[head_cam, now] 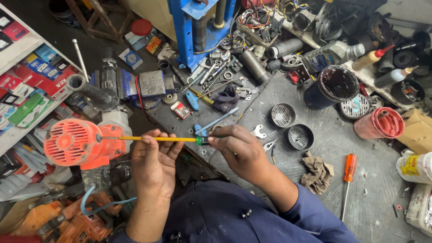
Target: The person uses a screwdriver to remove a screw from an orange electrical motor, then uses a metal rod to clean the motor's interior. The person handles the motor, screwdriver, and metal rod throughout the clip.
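Observation:
A thin yellow rod-like tool (155, 139) with a green end runs level across the middle of the view. My left hand (154, 162) cradles its shaft from below, fingers curled round it. My right hand (238, 148) pinches the green end between thumb and fingers. The rod's far tip reaches into an orange power tool (74, 143) with a slotted round end cap, lying at the left.
A blue bench vise (135, 83) stands behind the orange tool. The grey bench (342, 135) carries two slotted round caps (290, 126), a rag (317, 172), an orange-handled screwdriver (349, 173), a red lidded jar (380, 123), a dark can (332, 86) and scattered wrenches. Boxes fill the left shelf.

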